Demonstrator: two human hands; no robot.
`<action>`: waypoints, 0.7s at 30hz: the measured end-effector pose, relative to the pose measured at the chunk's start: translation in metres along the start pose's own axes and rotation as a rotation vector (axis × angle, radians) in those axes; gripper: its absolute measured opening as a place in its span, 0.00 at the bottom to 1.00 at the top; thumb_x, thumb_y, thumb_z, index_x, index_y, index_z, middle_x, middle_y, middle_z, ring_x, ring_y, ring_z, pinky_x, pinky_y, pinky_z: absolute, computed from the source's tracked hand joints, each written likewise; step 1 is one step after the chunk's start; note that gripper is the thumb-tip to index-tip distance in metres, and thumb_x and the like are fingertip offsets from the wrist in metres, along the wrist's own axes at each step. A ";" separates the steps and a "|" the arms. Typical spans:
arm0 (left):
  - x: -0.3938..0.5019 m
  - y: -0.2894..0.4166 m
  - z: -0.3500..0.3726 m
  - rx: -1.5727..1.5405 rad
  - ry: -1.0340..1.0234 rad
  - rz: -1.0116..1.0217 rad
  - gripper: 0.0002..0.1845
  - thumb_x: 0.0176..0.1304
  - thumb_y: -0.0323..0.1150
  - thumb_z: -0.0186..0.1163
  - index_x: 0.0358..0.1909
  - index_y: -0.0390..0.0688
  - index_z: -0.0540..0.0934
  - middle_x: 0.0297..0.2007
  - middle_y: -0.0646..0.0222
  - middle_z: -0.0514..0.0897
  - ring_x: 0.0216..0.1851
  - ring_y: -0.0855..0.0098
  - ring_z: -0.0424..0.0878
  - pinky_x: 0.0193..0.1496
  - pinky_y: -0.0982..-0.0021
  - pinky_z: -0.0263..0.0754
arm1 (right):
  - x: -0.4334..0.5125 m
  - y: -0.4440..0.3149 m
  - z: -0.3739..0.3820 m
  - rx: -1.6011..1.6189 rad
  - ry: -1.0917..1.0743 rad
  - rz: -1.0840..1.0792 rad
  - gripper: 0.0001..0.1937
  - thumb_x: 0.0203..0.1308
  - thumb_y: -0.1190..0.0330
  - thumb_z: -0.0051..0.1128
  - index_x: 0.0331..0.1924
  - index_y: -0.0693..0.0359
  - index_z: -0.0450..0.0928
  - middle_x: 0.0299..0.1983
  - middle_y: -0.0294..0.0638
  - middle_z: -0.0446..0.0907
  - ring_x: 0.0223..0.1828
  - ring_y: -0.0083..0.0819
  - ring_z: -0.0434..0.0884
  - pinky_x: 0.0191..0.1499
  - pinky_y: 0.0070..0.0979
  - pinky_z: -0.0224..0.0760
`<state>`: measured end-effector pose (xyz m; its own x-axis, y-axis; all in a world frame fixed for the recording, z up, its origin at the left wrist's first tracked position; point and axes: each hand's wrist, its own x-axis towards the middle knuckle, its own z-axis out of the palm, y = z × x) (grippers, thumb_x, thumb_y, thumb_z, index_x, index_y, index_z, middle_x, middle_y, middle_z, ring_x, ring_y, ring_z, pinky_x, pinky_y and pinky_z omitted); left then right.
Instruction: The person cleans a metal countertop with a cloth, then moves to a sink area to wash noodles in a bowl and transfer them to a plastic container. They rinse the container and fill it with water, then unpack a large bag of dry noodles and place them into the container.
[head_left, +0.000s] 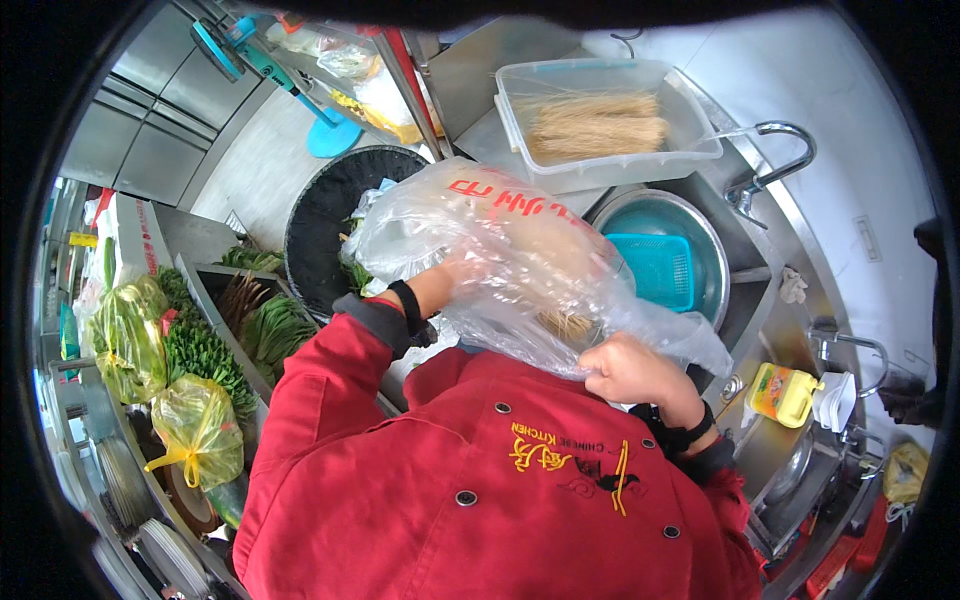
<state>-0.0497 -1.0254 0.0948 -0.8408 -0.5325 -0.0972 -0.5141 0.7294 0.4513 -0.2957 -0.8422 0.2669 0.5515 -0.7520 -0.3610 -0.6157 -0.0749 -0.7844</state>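
A large clear plastic bag (525, 232) with red print spreads before my chest, and a tan bundle of dried noodles or similar strands (566, 324) shows at its lower part. My left hand (469, 274) is partly inside or behind the film, so its fingers are hidden. My right hand (626, 367) is closed on the bag's gathered edge at the lower right. Beyond the bag, a translucent plastic tub (622, 169) holds more tan strands (592, 126) under a running tap (784, 161). A steel basin (716, 247) with a turquoise plastic basket (652, 270) stands right of the bag.
A black-lined waste bin (315, 217) with green scraps stands at the left. Leafy greens (199, 352) and bagged vegetables (127, 337) lie along the left side. A yellow jug (784, 394) stands by the sinks at the right. A steel shelf post (409, 82) rises beyond the bin.
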 end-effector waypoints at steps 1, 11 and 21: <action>0.002 0.001 -0.003 0.023 0.005 0.021 0.13 0.56 0.35 0.57 0.40 0.39 0.81 0.37 0.54 0.83 0.42 0.54 0.82 0.48 0.57 0.73 | -0.002 0.001 0.001 0.137 -0.094 0.132 0.06 0.46 0.72 0.50 0.25 0.67 0.74 0.21 0.55 0.73 0.22 0.45 0.76 0.28 0.38 0.67; 0.022 0.013 -0.057 0.263 -0.062 0.262 0.14 0.54 0.34 0.58 0.42 0.41 0.81 0.40 0.55 0.83 0.45 0.55 0.81 0.53 0.57 0.72 | -0.005 0.053 0.021 -0.021 0.427 0.149 0.18 0.66 0.56 0.50 0.36 0.65 0.80 0.27 0.51 0.79 0.30 0.41 0.80 0.35 0.37 0.72; 0.035 0.014 -0.086 0.441 -0.146 0.350 0.16 0.51 0.33 0.59 0.44 0.43 0.81 0.43 0.57 0.82 0.47 0.57 0.81 0.57 0.57 0.71 | 0.126 0.074 0.031 -0.570 0.528 -0.009 0.28 0.53 0.63 0.58 0.58 0.67 0.69 0.45 0.62 0.74 0.45 0.57 0.76 0.48 0.48 0.69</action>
<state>-0.0723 -1.0709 0.1743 -0.9720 -0.1858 -0.1442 -0.1972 0.9779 0.0692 -0.2546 -0.9223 0.1480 0.3050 -0.9513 0.0443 -0.8855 -0.3004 -0.3544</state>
